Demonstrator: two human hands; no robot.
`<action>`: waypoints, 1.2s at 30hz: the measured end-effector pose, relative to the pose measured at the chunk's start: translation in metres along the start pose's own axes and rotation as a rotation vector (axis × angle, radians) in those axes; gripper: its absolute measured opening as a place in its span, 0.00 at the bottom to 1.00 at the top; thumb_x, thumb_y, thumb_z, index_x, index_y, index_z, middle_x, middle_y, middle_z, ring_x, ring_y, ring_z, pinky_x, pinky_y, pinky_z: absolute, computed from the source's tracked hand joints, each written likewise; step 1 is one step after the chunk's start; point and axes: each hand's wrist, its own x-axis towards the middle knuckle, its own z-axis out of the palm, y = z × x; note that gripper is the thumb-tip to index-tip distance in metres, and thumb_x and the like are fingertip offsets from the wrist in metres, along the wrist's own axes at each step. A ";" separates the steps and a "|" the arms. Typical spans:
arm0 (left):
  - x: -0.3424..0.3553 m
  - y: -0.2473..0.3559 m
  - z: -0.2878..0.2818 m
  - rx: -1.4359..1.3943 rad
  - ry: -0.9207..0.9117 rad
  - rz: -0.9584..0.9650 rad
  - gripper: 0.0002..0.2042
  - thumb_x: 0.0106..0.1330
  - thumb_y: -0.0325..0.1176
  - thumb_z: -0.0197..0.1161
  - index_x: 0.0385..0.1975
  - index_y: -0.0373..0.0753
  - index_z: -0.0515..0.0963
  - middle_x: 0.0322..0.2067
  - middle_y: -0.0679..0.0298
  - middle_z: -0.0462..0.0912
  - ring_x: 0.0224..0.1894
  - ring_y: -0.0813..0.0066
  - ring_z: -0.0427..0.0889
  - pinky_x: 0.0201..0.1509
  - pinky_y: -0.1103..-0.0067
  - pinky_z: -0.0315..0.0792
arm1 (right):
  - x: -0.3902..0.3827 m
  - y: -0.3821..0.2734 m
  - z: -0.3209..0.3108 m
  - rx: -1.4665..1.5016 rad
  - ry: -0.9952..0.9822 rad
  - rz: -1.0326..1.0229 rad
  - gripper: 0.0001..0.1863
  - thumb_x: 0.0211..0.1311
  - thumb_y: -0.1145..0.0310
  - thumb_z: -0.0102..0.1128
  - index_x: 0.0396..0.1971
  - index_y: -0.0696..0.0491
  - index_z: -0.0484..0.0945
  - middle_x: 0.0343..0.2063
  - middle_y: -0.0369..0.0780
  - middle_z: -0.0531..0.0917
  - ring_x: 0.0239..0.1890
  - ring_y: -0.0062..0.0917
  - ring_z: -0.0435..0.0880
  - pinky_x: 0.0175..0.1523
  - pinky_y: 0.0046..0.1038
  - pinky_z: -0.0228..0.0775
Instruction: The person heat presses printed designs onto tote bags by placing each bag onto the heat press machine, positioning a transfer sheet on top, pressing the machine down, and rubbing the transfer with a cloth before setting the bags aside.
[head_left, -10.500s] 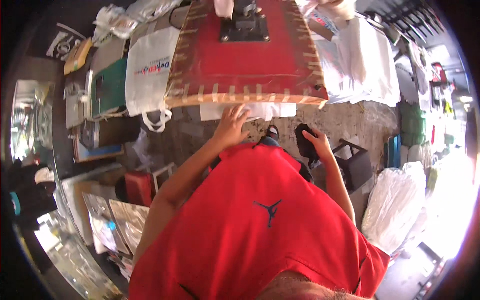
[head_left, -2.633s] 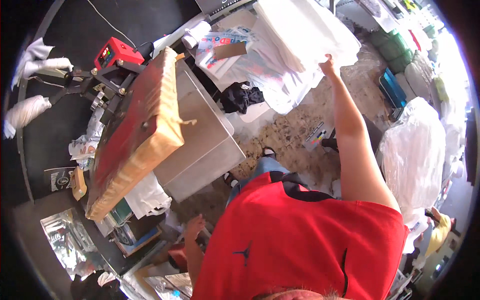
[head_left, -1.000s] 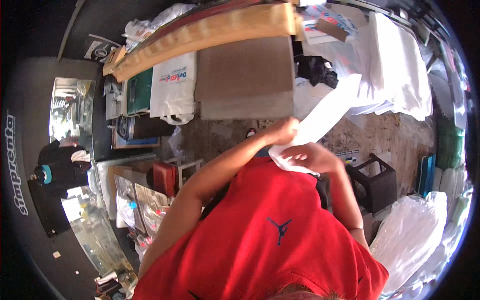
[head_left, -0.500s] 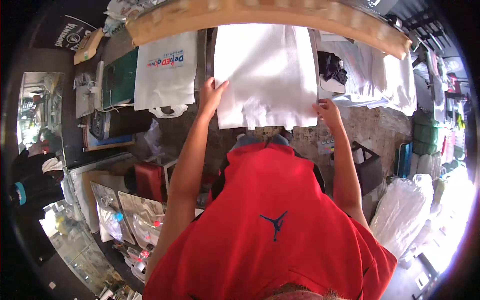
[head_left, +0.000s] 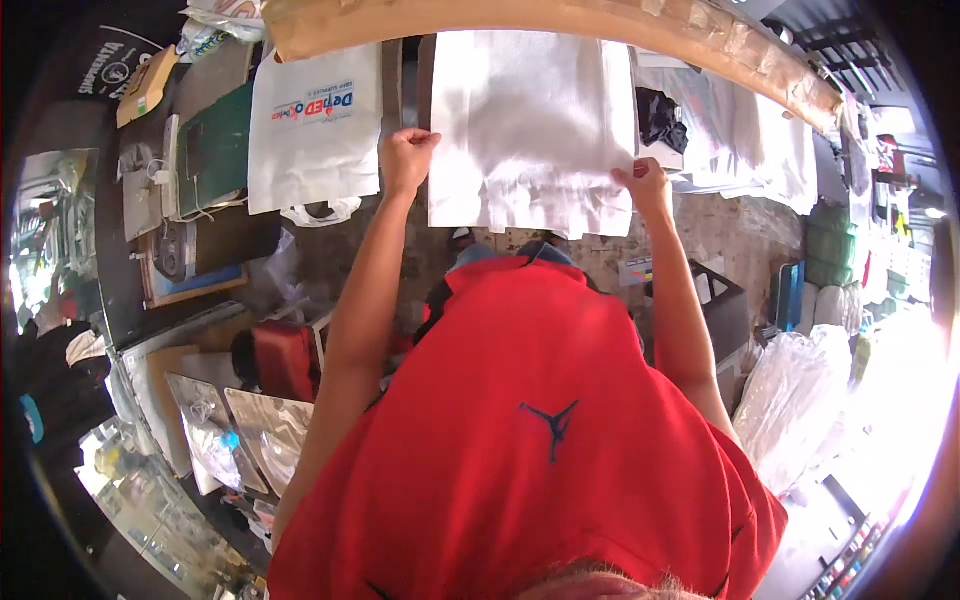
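Floor below white bag, left fingers and right fingers tight on opposite edges.

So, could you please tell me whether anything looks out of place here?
A crumpled black bundle, apparently cloth, lies right of the white fabric piece; it looks odd, dark and bunched beside pale sheets. The white fabric piece also looks rumpled near its lower edge.

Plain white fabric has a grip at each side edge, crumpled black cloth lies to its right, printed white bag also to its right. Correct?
One error: the printed white bag lies to the left of the plain white fabric, as the head view shows. The crumpled black cloth is to its right, and the left grip and right grip are at its side edges.
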 end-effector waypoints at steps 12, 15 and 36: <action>-0.019 -0.009 0.006 0.055 0.105 -0.002 0.09 0.55 0.36 0.71 0.28 0.36 0.85 0.22 0.59 0.85 0.25 0.69 0.84 0.32 0.76 0.75 | 0.019 -0.013 -0.001 0.114 -0.021 -0.007 0.15 0.45 0.63 0.74 0.27 0.59 0.82 0.23 0.43 0.84 0.26 0.30 0.82 0.35 0.30 0.73; -0.019 -0.009 0.008 0.073 0.152 0.042 0.10 0.54 0.36 0.72 0.28 0.36 0.85 0.23 0.59 0.85 0.27 0.68 0.84 0.33 0.75 0.76 | 0.021 -0.008 0.002 0.134 0.020 -0.020 0.14 0.46 0.64 0.74 0.28 0.58 0.82 0.22 0.40 0.84 0.24 0.21 0.79 0.33 0.26 0.72; -0.010 -0.018 0.015 -0.005 0.156 -0.029 0.08 0.56 0.28 0.70 0.27 0.29 0.81 0.19 0.64 0.79 0.20 0.77 0.76 0.26 0.79 0.71 | 0.028 -0.002 -0.004 0.391 -0.045 0.140 0.17 0.44 0.57 0.75 0.26 0.56 0.84 0.22 0.42 0.85 0.26 0.28 0.85 0.37 0.29 0.77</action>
